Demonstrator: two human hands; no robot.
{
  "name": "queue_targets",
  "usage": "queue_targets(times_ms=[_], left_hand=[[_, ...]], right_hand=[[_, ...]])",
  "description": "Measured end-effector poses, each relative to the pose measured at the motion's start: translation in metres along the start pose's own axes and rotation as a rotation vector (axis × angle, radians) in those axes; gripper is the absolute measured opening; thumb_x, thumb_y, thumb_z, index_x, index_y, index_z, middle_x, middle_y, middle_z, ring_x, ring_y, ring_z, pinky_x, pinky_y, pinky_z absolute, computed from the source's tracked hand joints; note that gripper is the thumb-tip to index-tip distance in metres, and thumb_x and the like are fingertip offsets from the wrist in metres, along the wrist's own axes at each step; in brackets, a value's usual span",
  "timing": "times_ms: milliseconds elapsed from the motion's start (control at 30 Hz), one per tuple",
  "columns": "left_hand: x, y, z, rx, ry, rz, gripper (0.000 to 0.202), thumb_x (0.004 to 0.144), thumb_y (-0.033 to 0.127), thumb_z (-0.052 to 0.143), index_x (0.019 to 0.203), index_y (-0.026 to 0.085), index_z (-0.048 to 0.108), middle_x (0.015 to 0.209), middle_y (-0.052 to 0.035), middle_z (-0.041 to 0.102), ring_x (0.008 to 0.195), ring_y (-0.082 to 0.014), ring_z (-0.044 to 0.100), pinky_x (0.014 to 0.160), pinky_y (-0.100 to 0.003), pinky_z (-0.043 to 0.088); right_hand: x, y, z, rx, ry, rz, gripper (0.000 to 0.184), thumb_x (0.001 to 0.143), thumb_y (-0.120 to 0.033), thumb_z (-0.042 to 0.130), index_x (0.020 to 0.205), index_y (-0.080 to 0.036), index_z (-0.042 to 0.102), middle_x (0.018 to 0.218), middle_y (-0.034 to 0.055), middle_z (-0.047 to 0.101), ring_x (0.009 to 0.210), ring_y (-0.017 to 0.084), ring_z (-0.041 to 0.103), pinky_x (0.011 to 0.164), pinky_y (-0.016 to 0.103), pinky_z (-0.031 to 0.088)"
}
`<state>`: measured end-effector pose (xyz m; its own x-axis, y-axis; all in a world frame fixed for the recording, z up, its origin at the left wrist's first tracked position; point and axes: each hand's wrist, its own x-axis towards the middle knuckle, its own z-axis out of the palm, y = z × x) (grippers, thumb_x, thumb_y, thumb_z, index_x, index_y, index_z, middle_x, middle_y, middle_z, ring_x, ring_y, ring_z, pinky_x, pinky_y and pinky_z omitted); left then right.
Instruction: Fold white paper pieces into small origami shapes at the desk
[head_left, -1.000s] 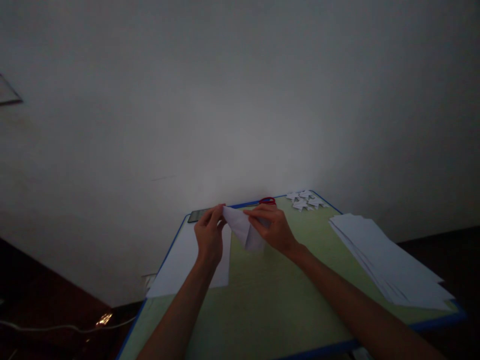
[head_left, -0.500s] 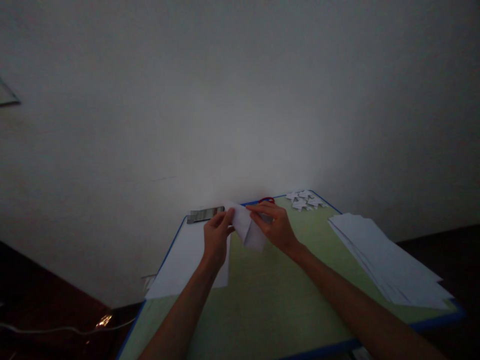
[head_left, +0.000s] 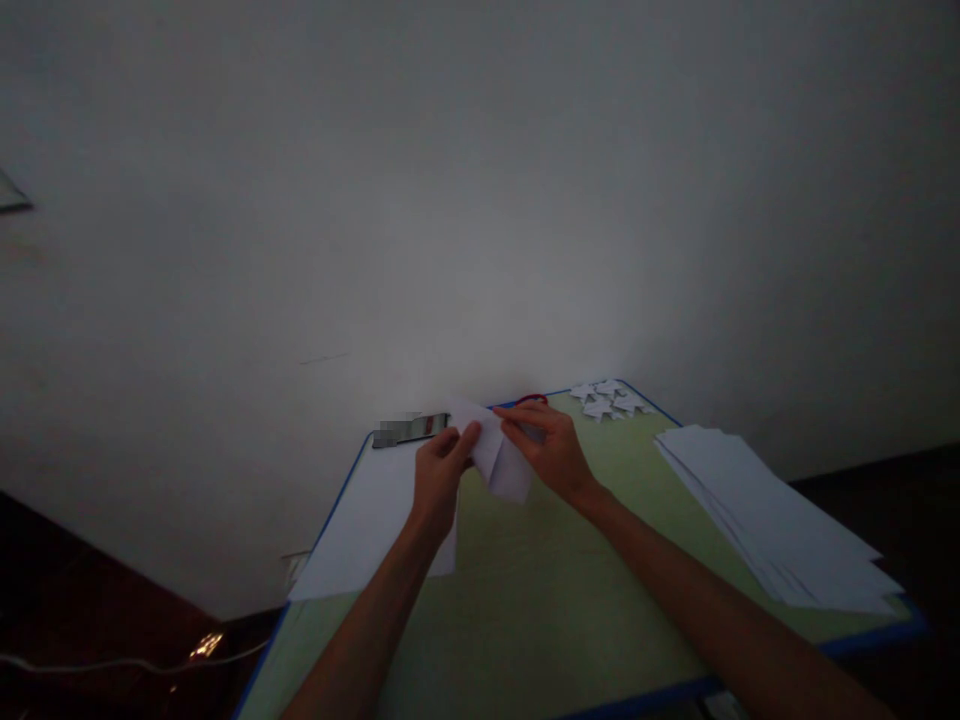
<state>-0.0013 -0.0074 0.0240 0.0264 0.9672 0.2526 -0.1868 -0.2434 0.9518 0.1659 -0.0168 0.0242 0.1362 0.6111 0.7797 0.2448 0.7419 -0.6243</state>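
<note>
A folded sheet of white paper is held up over the far part of the table, with a crease running down its middle. My left hand pinches its left side, thumb on the near face. With thumb and fingertips together, my right hand grips its upper right edge and covers part of it. Behind the right fingers shows the red handle of something mostly hidden. Left of the left hand, a flat white sheet lies on the table.
A phone lies at the table's back left, against the wall. Several small folded paper shapes sit at the back right. A fanned stack of white paper lies on the right of the green table, which has a blue edge.
My left hand has shifted slightly right along the paper, its thumb now nearer the crease. My right hand stays almost where it was.
</note>
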Motion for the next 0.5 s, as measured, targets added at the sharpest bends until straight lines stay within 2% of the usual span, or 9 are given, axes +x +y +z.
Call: queue_targets(times_ms=[167, 500], left_hand=[[-0.0010, -0.0014, -0.0004, 0.041, -0.047, -0.027, 0.045, 0.070, 0.054, 0.087, 0.064, 0.011, 0.073, 0.066, -0.0038, 0.067, 0.064, -0.0129, 0.058, 0.066, -0.026, 0.048], [-0.0048, 0.0045, 0.0037, -0.066, -0.091, -0.019, 0.046, 0.071, 0.057, 0.086, 0.076, 0.012, 0.078, 0.076, -0.0075, 0.072, 0.072, -0.0182, 0.064, 0.071, -0.031, 0.054]], right_hand=[[0.0020, 0.0009, -0.0023, 0.032, 0.005, 0.010, 0.026, 0.086, -0.014, 0.070, 0.103, -0.028, 0.084, 0.091, 0.0042, 0.079, 0.086, 0.020, 0.072, 0.082, 0.034, 0.056], [0.0037, -0.0011, -0.0025, 0.077, 0.001, 0.057, 0.023, 0.085, -0.016, 0.071, 0.100, -0.028, 0.084, 0.088, 0.0039, 0.079, 0.084, 0.019, 0.070, 0.080, 0.033, 0.056]])
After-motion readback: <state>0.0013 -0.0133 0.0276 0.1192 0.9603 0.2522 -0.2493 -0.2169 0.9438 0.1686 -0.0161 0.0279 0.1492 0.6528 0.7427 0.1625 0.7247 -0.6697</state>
